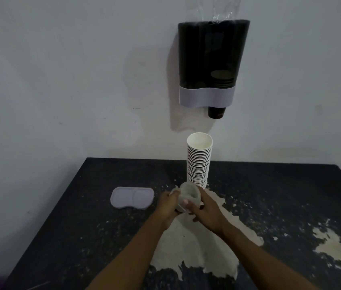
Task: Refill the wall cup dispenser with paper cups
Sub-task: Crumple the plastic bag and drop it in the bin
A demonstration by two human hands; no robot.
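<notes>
A dark cup dispenser (209, 59) with a grey lower band hangs on the wall; a dark cup (216, 112) pokes out of its bottom and a few cups show inside on the right. Clear plastic (219, 9) sticks up from its open top. A tall stack of white paper cups (198, 160) stands upright on the black table (280, 195) below it. In front of the stack, my left hand (168, 206) and my right hand (205, 210) together grip a short bunch of white cups (188, 195), tilted with the mouth facing me.
The dispenser's grey lid (131, 197) lies flat on the table left of my hands. The tabletop has large worn pale patches (332, 245) and white flecks. A plain wall stands behind the table's far edge.
</notes>
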